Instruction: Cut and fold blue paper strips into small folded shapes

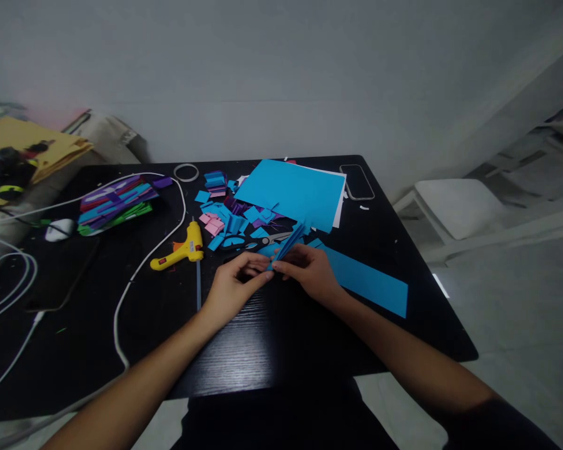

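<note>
Several blue paper strips (291, 241), stacked and slanting up to the right, are held between my two hands just above the table. My right hand (313, 272) pinches them near the lower end, thumb in front. My left hand (237, 280) is closed at that same lower end, its thumb and fingertips meeting the paper; part of the grip is hidden. Beyond the fingers lie scissors (278, 238), partly covered by paper. A long blue paper strip (370, 280) lies flat to the right, under my right hand. Small cut paper pieces (234, 224) are heaped behind my left hand.
A yellow glue gun (182, 250) with a glue stick lies left of my hands, beside a white cable (134, 275). Blue sheets (293, 190) and a phone (356, 182) are at the back. Bundled coloured paper (117, 203) sits at the left. A white stool (457, 206) stands right of the table.
</note>
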Demonstrator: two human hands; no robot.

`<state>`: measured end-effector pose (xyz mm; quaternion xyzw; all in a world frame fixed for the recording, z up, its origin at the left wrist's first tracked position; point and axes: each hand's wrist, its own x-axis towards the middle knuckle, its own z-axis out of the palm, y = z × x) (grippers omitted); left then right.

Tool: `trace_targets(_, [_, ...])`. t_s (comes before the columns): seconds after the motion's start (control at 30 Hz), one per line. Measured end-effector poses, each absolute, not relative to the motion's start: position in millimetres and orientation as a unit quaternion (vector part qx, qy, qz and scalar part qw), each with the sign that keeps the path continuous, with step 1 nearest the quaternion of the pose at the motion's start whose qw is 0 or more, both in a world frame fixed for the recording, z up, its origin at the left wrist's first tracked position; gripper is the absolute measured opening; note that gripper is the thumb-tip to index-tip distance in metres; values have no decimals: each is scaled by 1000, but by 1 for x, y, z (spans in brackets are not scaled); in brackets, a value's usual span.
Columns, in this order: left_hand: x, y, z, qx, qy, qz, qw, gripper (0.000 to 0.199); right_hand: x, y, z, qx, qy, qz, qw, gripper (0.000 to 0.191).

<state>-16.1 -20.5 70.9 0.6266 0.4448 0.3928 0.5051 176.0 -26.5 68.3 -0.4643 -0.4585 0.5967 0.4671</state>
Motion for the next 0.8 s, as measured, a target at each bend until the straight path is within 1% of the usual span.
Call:
trace_targets(0.3, [-18, -23, 67, 680, 436, 405, 428, 19, 173, -31, 65, -479, -473, 550, 495, 27])
trace_targets(0.47, [-20, -25, 69, 738, 427, 389, 348, 15, 173, -32, 65, -485, -476, 540, 497, 29])
trace_targets(0.57, [-22, -26, 70, 761, 417, 389, 310, 14, 173, -34, 65, -489, -487, 522, 501, 26])
trace_targets(0.7, [-23, -27, 71, 775, 405, 396, 281, 14, 173, -35, 65, -498, -500, 495, 507, 25])
trace_targets(0.8, [-22, -27, 70, 773, 409, 397, 279, 13, 172, -35, 65, -497, -499, 496, 508, 24])
